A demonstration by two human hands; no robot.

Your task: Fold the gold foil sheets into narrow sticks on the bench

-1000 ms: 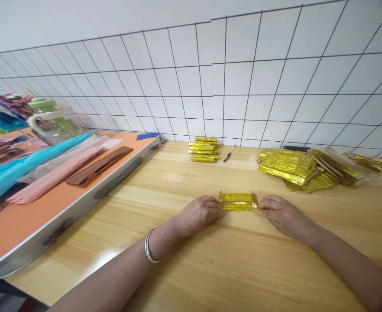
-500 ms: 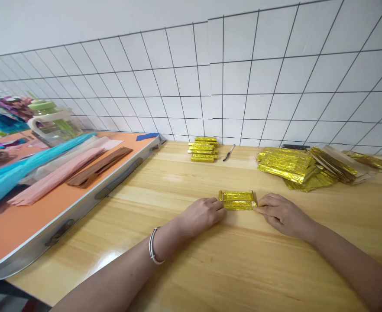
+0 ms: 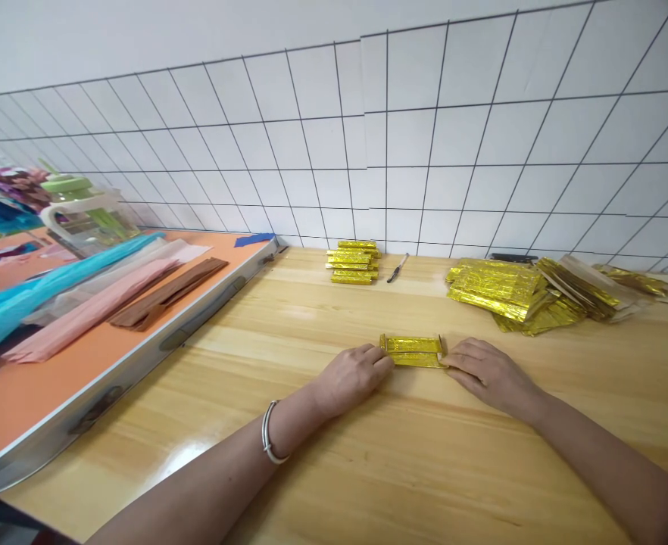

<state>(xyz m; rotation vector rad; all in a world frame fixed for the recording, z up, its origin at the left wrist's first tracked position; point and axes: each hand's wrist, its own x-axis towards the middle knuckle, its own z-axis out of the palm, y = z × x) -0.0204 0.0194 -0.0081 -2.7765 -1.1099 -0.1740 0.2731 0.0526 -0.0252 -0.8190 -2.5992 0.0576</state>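
Observation:
A small piece of gold foil paper [image 3: 414, 352] lies on the wooden table, its two short ends folded up and a crease running along its middle. My left hand [image 3: 357, 376], with a silver bangle on the wrist, pinches the paper's left end, fingers curled. At the opposite end, my right hand [image 3: 487, 377] has its fingertips pressed together on the lower right corner. Farther back sits a stack of narrow folded gold strips [image 3: 353, 263]. To the right rests a loose pile of flat gold foil sheets [image 3: 498, 288].
A pen [image 3: 397, 269] lies beside the stacked strips near the tiled wall. On the left, an orange-topped board [image 3: 157, 356] with a metal edge carries pink paper [image 3: 92, 310], brown paper [image 3: 167, 295] and turquoise paper [image 3: 67, 284]. Behind them stands a green-lidded bottle [image 3: 73, 189].
My right hand's fingers have drawn closer together at the paper's right corner. My left hand keeps its hold on the left end. The view has shifted slightly.

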